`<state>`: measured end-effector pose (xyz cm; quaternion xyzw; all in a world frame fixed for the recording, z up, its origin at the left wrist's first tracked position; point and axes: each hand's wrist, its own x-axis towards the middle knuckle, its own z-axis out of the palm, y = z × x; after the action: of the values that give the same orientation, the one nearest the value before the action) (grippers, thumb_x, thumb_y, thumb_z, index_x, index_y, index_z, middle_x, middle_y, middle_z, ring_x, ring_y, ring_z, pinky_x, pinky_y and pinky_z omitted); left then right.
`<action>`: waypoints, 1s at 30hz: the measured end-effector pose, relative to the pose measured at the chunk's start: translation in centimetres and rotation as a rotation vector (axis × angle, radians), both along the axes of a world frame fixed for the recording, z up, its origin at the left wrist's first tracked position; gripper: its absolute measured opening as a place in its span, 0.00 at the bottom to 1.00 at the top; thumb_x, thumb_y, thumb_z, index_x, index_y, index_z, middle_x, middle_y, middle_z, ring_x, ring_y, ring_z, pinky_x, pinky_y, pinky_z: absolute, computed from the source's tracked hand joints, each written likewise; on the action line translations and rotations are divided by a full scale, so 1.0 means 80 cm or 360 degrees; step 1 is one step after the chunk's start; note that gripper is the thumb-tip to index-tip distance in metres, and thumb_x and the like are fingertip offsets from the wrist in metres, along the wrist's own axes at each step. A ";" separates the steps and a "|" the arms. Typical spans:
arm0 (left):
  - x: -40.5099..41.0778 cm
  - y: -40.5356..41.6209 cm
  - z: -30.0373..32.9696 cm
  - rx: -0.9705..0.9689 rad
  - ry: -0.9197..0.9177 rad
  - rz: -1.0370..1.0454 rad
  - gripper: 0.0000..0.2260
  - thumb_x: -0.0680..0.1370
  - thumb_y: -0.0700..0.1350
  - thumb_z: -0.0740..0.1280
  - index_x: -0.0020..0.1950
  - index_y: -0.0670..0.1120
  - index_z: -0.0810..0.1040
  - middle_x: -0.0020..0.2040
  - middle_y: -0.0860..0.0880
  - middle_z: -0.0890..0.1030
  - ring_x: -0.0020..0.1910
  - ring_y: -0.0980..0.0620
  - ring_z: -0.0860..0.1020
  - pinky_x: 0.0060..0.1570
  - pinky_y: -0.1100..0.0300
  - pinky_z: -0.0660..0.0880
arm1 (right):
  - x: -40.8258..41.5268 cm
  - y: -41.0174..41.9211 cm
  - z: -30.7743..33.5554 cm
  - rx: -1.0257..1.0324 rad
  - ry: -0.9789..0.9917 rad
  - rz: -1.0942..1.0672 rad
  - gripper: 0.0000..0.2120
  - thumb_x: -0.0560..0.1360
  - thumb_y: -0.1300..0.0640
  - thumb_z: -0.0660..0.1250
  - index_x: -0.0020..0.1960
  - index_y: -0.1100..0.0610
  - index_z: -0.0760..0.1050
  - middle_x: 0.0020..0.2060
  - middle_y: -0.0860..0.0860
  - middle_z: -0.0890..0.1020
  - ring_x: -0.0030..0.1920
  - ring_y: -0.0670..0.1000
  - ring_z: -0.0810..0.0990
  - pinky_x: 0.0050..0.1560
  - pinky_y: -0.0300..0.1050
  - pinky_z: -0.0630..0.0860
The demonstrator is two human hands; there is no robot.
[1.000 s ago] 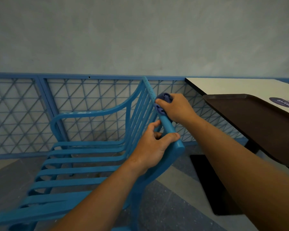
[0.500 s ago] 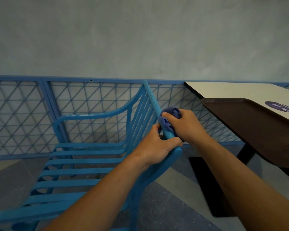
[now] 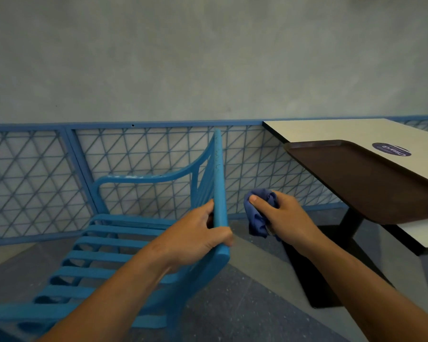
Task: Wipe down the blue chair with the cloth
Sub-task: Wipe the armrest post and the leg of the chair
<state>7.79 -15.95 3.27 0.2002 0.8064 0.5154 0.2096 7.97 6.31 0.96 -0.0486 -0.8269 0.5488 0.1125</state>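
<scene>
Cloth (image 3: 258, 213), gripped by right hand (image 3: 286, 218), left chair (image 3: 219, 183); left hand (image 3: 198, 239) grips it.

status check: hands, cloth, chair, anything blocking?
Left hand grips the blue chair by its top rail. Right hand holds the cloth bunched, off the rail, to its right. Table with brown tray close on the right.

A white table (image 3: 336, 130) stood off to the right with a dark brown tray (image 3: 371, 183) hanging over its edge, blue lattice fence (image 3: 35, 174) running behind, grey wall (image 3: 208, 58) above.
</scene>
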 end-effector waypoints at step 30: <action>-0.078 0.004 -0.035 0.0580 0.0022 0.0182 0.14 0.79 0.48 0.70 0.65 0.54 0.80 0.57 0.57 0.84 0.57 0.59 0.82 0.58 0.60 0.76 | -0.092 -0.083 0.011 -0.0243 0.0037 -0.0113 0.12 0.76 0.48 0.73 0.54 0.54 0.79 0.43 0.51 0.85 0.40 0.48 0.84 0.35 0.42 0.76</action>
<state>1.56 -15.64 0.45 0.1921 0.7113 0.6626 0.1346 0.57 -0.34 1.80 -0.0799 -0.7791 0.6065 0.1375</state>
